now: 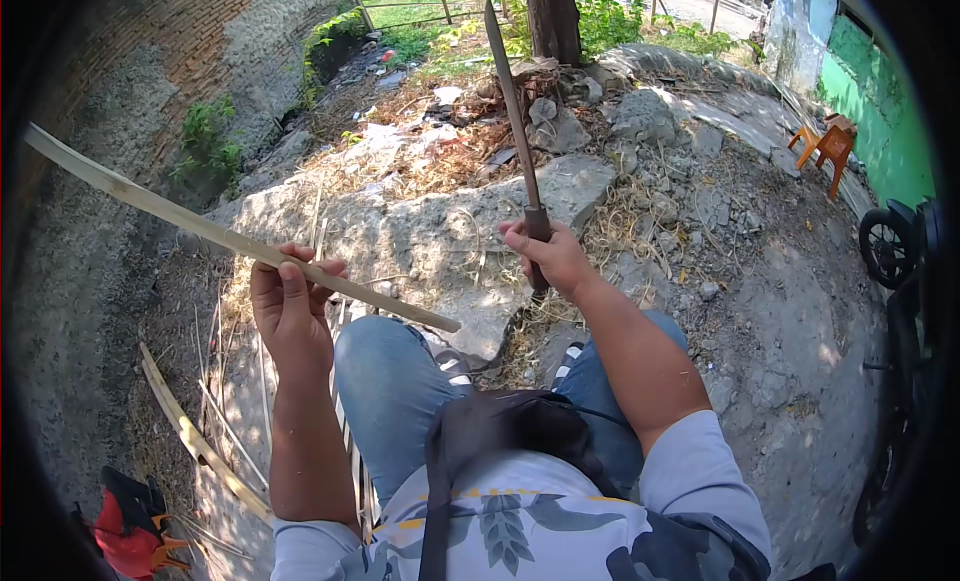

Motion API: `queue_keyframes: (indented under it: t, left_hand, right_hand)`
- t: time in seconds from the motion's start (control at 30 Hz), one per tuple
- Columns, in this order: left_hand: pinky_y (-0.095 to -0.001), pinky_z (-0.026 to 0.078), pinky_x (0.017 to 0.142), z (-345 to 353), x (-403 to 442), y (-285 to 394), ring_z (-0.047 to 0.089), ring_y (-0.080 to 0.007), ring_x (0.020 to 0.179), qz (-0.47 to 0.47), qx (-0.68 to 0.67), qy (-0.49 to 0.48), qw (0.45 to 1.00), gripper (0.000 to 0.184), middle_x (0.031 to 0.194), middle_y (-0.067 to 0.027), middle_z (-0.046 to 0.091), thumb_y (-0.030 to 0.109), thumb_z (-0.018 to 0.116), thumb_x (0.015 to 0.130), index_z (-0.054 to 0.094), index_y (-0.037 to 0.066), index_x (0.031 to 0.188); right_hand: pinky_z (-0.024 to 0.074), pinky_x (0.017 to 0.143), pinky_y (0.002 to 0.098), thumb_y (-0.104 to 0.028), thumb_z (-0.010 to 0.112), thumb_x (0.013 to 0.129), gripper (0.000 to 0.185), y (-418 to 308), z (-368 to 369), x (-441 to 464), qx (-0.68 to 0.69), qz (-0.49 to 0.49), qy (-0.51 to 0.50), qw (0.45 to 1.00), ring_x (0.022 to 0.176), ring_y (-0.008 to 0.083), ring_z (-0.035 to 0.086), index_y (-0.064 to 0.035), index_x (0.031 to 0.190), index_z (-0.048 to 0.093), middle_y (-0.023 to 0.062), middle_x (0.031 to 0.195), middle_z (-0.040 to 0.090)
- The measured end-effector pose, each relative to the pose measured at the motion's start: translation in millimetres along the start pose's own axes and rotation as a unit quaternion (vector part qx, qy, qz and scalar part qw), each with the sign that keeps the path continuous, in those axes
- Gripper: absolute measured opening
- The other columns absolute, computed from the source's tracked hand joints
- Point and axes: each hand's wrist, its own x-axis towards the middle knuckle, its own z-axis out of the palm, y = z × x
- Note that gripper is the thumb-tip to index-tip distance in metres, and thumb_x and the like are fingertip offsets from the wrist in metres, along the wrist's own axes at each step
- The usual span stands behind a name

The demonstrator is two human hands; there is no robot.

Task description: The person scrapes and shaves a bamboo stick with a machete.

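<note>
My left hand (292,306) is closed around a long, pale bamboo strip (200,224). The strip slants from the upper left down to a cut end just above my left knee. In my right hand (552,256) is a machete (520,131), gripped by its dark handle with the narrow blade pointing up and away from me. Blade and strip are apart. Beside my left leg, split bamboo pieces (190,436) and thin slivers lie on the ground.
A broken concrete slab (420,231) lies before my feet, with shavings and rubble around it. A tree trunk (553,21) stands beyond. An orange plastic chair (832,151) and a motorcycle (895,251) are on the right, and a brick wall (200,31) at the left. A red object (125,536) sits lower left.
</note>
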Motion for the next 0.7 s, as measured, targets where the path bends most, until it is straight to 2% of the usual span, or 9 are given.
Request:
queue_keyframes:
  t: [0.03, 0.07, 0.17, 0.2, 0.3, 0.33, 0.47, 0.7]
  left_hand:
    - [-0.0385, 0.066, 0.085, 5, -2, -9, 0.076, -0.0261, 0.098, -0.001, -0.013, 0.016, 1.0, 0.022, 0.115, -0.0088, 0.063, 0.021, 0.057, 0.11, 0.056, 0.006, 0.125]
    - [-0.0387, 0.066, 0.086, 5, -4, -17, 0.076, -0.0266, 0.1, -0.004, -0.014, 0.02, 1.0, 0.021, 0.115, -0.0087, 0.063, 0.021, 0.056, 0.11, 0.056, 0.006, 0.125]
    - [-0.039, 0.066, 0.088, 9, -10, -28, 0.075, -0.0278, 0.104, -0.009, -0.01, 0.049, 0.999, 0.02, 0.115, -0.0088, 0.064, 0.02, 0.056, 0.111, 0.057, 0.006, 0.124]
    - [-0.0391, 0.066, 0.088, 11, -11, -30, 0.075, -0.0281, 0.105, -0.011, -0.007, 0.062, 0.998, 0.019, 0.115, -0.0088, 0.065, 0.019, 0.056, 0.111, 0.057, 0.006, 0.124]
    - [-0.0392, 0.065, 0.09, 10, -10, -31, 0.072, -0.0235, 0.11, -0.035, -0.02, 0.06, 0.997, 0.017, 0.114, -0.0059, 0.065, 0.018, 0.054, 0.111, 0.058, 0.009, 0.125]
    - [-0.04, 0.065, 0.091, 11, -8, -30, 0.072, -0.024, 0.11, -0.044, -0.021, 0.065, 0.997, 0.016, 0.114, -0.0058, 0.066, 0.018, 0.054, 0.111, 0.059, 0.01, 0.124]
    - [-0.0405, 0.065, 0.091, 6, -3, -30, 0.072, -0.0232, 0.109, -0.056, -0.025, 0.074, 0.995, 0.016, 0.114, -0.0057, 0.067, 0.018, 0.056, 0.111, 0.059, 0.01, 0.124]
    - [-0.0387, 0.064, 0.093, 5, 1, -35, 0.072, -0.0198, 0.11, -0.063, -0.058, 0.102, 0.991, 0.017, 0.114, -0.0046, 0.069, 0.019, 0.06, 0.109, 0.062, 0.009, 0.122]
  right_hand:
    - [0.0507, 0.058, 0.026, -0.02, 0.079, 0.095, 0.019, 3, 4, 0, 0.002, 0.001, -0.021, 1.0, 0.06, 0.007, 0.06, -0.0063, 0.103, 0.068, 0.0104, 0.107, 0.074]
    - [0.0503, 0.057, 0.0265, -0.021, 0.08, 0.094, 0.022, 6, 6, 1, 0.004, 0.021, -0.043, 0.999, 0.059, 0.0076, 0.06, -0.0051, 0.105, 0.069, 0.0135, 0.12, 0.074]
    - [0.0495, 0.057, 0.027, -0.021, 0.081, 0.093, 0.025, -2, 12, -6, -0.038, 0.083, -0.112, 0.989, 0.059, 0.0081, 0.059, -0.0045, 0.108, 0.07, 0.0111, 0.117, 0.074]
    - [0.0489, 0.058, 0.0276, -0.027, 0.083, 0.091, 0.034, -3, 12, -7, -0.07, 0.073, -0.132, 0.986, 0.06, 0.0094, 0.059, -0.0037, 0.113, 0.072, 0.0054, 0.095, 0.073]
    - [0.0489, 0.058, 0.028, -0.027, 0.083, 0.089, 0.034, -4, 16, -7, -0.141, 0.082, -0.192, 0.968, 0.061, 0.0094, 0.059, -0.0036, 0.113, 0.073, 0.0047, 0.093, 0.073]
    - [0.05, 0.06, 0.0286, -0.028, 0.083, 0.088, 0.036, -6, 19, -8, -0.152, 0.103, -0.213, 0.96, 0.066, 0.0098, 0.061, -0.0043, 0.114, 0.074, 0.0041, 0.095, 0.074]
    - [0.0453, 0.056, 0.0274, -0.028, 0.085, 0.088, 0.033, 0, 32, -14, -0.164, 0.076, -0.177, 0.967, 0.061, 0.0065, 0.058, -0.0084, 0.113, 0.077, -0.0002, 0.081, 0.07]
    - [0.0437, 0.053, 0.0261, -0.024, 0.086, 0.087, 0.037, 3, 25, -11, -0.136, 0.098, -0.216, 0.962, 0.055, 0.0078, 0.057, -0.0029, 0.113, 0.073, 0.0041, 0.085, 0.074]
